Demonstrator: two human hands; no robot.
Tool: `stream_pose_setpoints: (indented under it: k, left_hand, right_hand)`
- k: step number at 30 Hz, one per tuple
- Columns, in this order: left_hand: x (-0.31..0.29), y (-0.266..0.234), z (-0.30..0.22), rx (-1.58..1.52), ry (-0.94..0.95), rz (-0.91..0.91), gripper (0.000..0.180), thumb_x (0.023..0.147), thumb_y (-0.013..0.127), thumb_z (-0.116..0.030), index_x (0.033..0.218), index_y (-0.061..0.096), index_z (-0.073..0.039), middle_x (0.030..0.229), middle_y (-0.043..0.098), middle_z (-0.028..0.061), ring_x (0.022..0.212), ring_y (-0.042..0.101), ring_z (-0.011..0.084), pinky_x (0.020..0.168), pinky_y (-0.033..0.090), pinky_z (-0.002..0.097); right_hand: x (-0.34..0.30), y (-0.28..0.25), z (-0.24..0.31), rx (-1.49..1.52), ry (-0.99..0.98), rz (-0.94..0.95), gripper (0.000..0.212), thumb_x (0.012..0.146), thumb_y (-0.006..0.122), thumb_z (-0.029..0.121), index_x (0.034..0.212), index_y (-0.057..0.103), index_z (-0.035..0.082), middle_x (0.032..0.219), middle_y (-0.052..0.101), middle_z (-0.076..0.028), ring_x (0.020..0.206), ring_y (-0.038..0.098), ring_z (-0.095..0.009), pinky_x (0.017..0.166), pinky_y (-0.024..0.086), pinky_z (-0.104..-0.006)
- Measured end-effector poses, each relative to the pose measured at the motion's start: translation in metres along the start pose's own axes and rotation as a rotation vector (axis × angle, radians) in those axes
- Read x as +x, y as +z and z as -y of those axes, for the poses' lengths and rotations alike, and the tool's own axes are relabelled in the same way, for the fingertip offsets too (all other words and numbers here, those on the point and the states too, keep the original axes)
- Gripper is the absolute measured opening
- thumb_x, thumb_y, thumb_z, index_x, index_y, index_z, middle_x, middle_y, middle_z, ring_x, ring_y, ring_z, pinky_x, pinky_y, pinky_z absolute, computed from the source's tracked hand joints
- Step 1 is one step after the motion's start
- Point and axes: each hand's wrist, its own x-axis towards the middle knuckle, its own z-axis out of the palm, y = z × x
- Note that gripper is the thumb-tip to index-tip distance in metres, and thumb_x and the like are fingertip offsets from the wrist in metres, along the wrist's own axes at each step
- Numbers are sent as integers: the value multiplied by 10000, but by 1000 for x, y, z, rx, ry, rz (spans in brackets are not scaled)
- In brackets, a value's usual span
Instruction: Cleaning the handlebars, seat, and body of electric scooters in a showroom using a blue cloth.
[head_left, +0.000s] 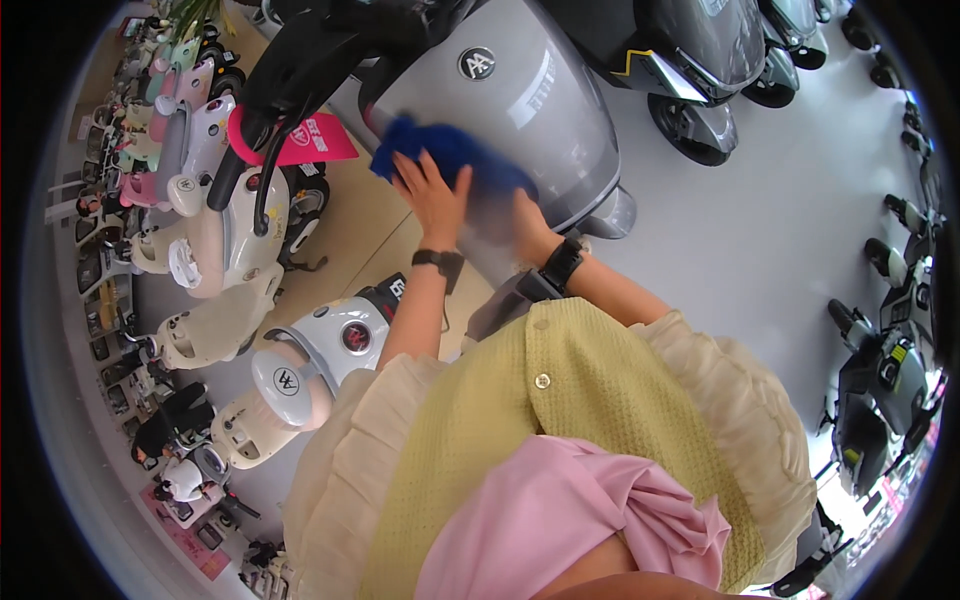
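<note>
**Both hands on blue cloth, against grey scooter panel**

From the head view: left hand (432,195) lies flat on a blue cloth (445,152), fingers spread, pressing it onto the front panel of a grey scooter (520,95) in the upper centre of the frame. Grip there is an open palm press, not a pinch; I read it as spreading load across the cloth so it stays flush on the curved body.

Right hand (525,225) sits just right of and below the left, at the cloth's lower edge. It's motion-blurred, so I can't tell whether its grip is closed on the cloth or just resting on the panel.

Both wrists carry dark bands. Forearms come up from lower centre, past a yellow knit top and pink fabric.

Surroundings: cream scooter (215,235) with a pink tag at left, a white-and-red one (330,345) below it, a dark grey scooter (690,60) upper right, more dark ones along the right rim. Pale floor (740,230) between the rows.
</note>
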Motion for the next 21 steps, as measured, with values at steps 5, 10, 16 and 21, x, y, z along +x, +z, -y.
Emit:
stream_pose_setpoints:
  k: [5,10,16,21]
  left_hand:
    - [62,5,28,-455,-126,-119,940,913,633,-450,1517,111,47,1498,126,427,1413,139,554,1146,199,575]
    - [113,4,49,-685,-225,-143,807,923,592,-508,1429,320,58,1468,284,371,1393,232,508,1144,212,549]
    - [104,14,50,-898,-378,-267,778,952,515,-560,1414,361,48,1444,390,282,1390,299,436,1139,234,503]
    - [70,31,45,-1137,-517,-288,732,999,451,-501,1449,312,60,1453,391,293,1318,404,429,1099,319,437]
  right_hand:
    - [-27,82,45,-870,-889,-223,369,998,487,309,1030,486,-58,927,584,-294,850,553,-453,784,441,-492]
    - [2,124,90,-1375,-1496,-189,265,910,573,171,1066,527,-39,1110,500,-255,1037,460,-458,945,390,-491]
    - [35,139,100,-1809,-1836,-405,270,834,635,237,960,591,2,1280,508,-275,1351,360,-428,1086,199,-664]
    - [32,134,92,-1970,-1872,-344,262,825,641,262,938,628,26,1299,522,-249,1318,414,-397,1094,236,-627]
